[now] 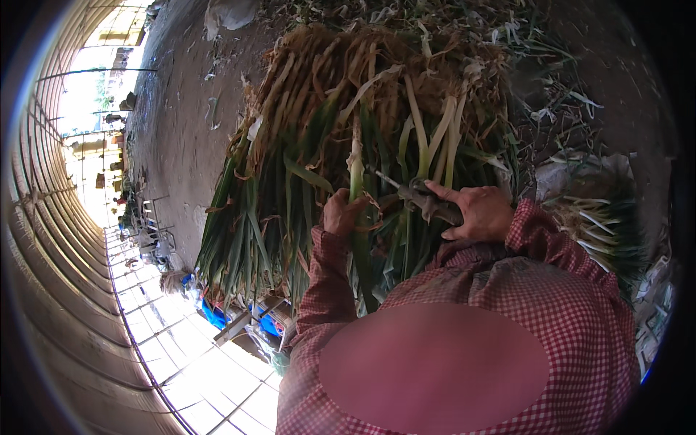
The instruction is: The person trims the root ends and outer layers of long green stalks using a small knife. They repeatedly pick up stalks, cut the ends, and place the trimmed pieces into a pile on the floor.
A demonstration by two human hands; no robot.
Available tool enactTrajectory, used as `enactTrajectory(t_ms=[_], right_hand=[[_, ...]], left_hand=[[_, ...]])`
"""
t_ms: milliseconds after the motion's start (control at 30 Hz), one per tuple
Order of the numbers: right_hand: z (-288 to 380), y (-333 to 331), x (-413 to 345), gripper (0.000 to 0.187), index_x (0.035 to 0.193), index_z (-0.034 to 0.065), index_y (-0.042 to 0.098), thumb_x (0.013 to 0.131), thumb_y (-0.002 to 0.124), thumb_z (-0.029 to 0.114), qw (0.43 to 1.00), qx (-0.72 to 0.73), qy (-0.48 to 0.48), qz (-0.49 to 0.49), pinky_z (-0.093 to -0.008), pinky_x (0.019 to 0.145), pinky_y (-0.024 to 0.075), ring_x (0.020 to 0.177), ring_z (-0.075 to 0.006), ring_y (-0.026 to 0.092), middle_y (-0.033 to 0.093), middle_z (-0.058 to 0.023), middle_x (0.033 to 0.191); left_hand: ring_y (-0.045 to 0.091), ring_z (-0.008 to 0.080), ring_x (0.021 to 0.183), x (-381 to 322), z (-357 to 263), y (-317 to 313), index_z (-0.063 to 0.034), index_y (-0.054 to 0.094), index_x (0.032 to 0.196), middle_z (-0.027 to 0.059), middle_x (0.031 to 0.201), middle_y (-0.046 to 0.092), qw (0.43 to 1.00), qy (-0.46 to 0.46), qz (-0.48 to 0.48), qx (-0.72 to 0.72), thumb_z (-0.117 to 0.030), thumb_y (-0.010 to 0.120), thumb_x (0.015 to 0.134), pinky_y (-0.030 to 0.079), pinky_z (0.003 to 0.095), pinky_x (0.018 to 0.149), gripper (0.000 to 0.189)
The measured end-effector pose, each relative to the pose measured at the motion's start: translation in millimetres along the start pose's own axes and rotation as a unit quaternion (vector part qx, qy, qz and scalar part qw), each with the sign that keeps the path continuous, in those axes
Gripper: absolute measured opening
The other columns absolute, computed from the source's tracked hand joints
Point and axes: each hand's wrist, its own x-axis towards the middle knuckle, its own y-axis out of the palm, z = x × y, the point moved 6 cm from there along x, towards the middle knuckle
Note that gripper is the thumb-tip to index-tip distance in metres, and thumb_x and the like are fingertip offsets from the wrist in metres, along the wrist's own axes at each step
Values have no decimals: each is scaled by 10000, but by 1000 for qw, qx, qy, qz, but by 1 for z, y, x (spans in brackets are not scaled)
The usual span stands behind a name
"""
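My left hand (340, 214) grips a single large green onion (355, 173) around its stalk. Its pale root end points away from me, and its green leaves hang back past my wrist. In my right hand (483, 211) is a dirty metal air blow gun (429, 202), with the forefinger laid along its top. The gun's thin nozzle points toward the held stalk, a short gap apart from it. Beneath both hands spreads a big heap of unpeeled green onions (272, 217), brown roots on the far side and leaves toward me. Several paler stalks (443, 128) lie on top.
At the right, cleaned green onions (598, 217) with white stems lie in a pile beside plastic sheeting (571, 168). Peeled scraps (549, 103) litter the dirt floor (179, 119). A metal-framed stand (244, 321) with blue material is at the lower left.
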Motion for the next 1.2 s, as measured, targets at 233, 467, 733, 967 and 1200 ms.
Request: enactTrajectory(t_ms=[233,467,733,967,1200], right_hand=[[12,5,9,864,1456,251,291,689,677,347,993,-25,103,41,-444,937,406,903,-351,630,664,-192,894],[9,7,23,876,1467,172,272,724,698,357,993,-97,69,14,-454,879,445,794,-358,633,642,-181,724],[10,13,41,876,1475,166,252,736,683,356,986,-151,47,55,-448,959,375,1003,-351,588,645,-209,968],[15,16,70,819,1448,144,304,709,623,300,977,-206,-6,61,-452,914,425,1033,-320,601,633,-166,1096],[7,17,136,764,1430,162,326,722,600,247,964,-264,8,7,-434,940,425,1153,-369,527,535,-177,1278]], left_hand=[[634,379,869,-42,-1,30,-48,552,1057,201,899,656,987,-65,-77,126,-344,632,785,484,468,733,410],[635,385,828,-82,-8,41,-49,541,1051,200,854,656,980,-49,-78,176,-282,573,822,480,482,703,328],[632,416,754,-141,-16,67,-47,524,995,221,803,649,976,-107,-90,165,-284,526,828,483,517,669,290],[631,412,776,-168,-9,90,-50,522,994,218,830,651,982,-106,-124,96,-242,588,777,483,519,684,297],[636,361,780,-159,8,108,-28,517,995,203,851,639,990,-64,-127,-7,-226,611,772,497,466,682,313]])
